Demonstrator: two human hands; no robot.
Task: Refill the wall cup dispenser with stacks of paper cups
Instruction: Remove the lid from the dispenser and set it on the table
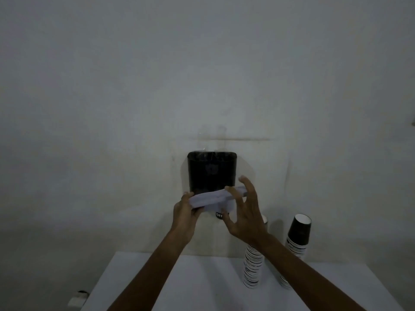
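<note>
I take the wall dispenser (212, 172) as my reference: a dark housing fixed to the pale wall (112, 97), with something clear rising above its top that I cannot make out in this dim light.

Both hands are at its lower edge. My left hand (185, 211) is closed around the left end of a pale band (215, 196) that crosses the dispenser's base; I cannot tell whether it is a fitting or loose material. My right hand (244, 212) has its fingers spread wide, with only the fingertips (230, 189) touching the band's right end. A dark cup bottom with white lettering (219, 215) shows just under the band.

Progress, as I judge it: early. Two cup stacks stand on the white table (157, 277), below and right of the dispenser: the near stack (252, 265), partly behind my right forearm, and the far stack (297, 239), neither touched.

Clearance: open wall lies on both sides of the dispenser and the table below it is bare. The near stack sits close under my right forearm and could be knocked.
</note>
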